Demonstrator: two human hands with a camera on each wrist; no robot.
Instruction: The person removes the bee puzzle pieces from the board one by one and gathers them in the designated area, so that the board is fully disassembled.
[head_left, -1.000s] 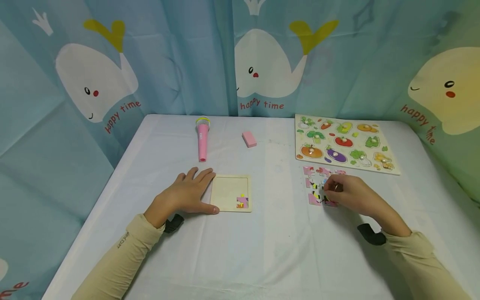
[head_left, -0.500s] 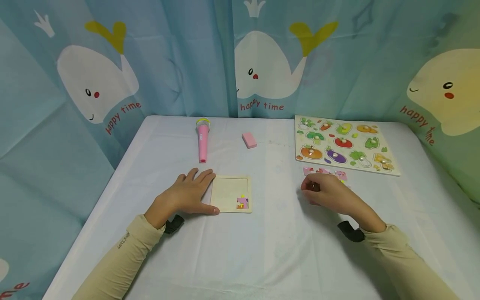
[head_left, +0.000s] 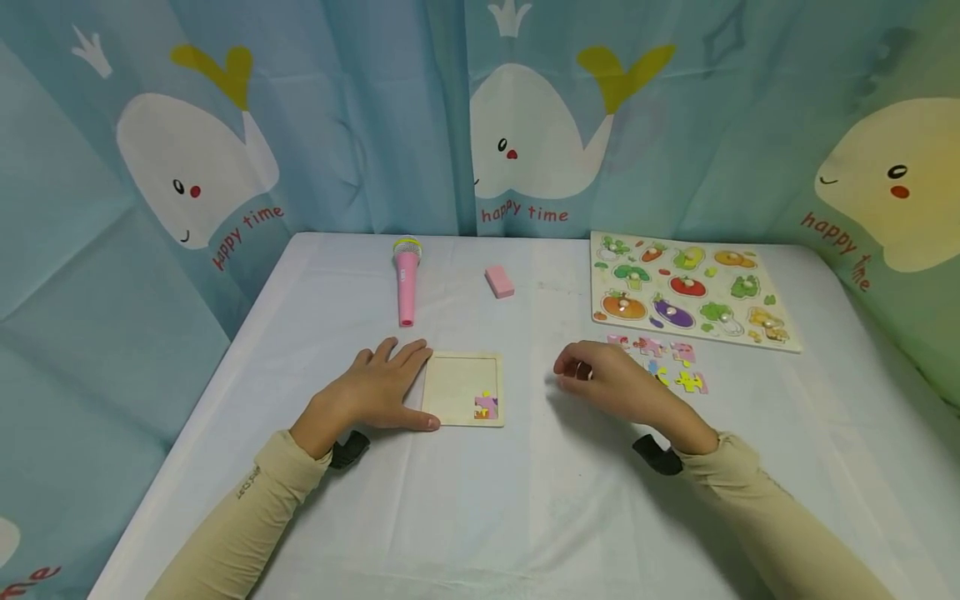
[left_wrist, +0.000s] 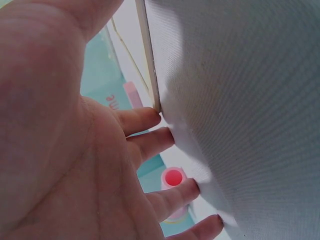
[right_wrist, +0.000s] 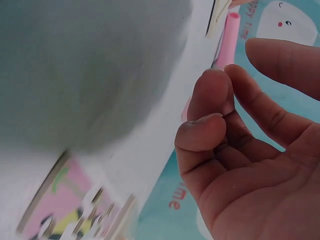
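My left hand (head_left: 367, 387) lies spread at the left side of a small square wooden puzzle frame (head_left: 459, 354). Its thumb and index finger touch the frame's edge; in the left wrist view, the index fingertip meets the frame's corner (left_wrist: 156, 107). A pink and yellow jigsaw piece (head_left: 486, 406) sits in the frame's lower right corner. My right hand (head_left: 611, 379) hovers between the frame and the loose jigsaw pieces (head_left: 690, 382). In the right wrist view, its fingers (right_wrist: 202, 132) are loosely curled, the thumb stands apart, and nothing shows between them. It hides some pieces.
A pink toy microphone (head_left: 407, 287) and a pink block (head_left: 498, 282) lie behind the frame. At the back right is a vegetable peg puzzle board (head_left: 735, 325), just beyond the loose pieces. A whale-print curtain (head_left: 360, 125) borders the white-covered table (head_left: 480, 517).
My right hand has moved left from over the loose pieces towards the frame, and its fingers and thumb have parted a little. My left hand stays at the frame.
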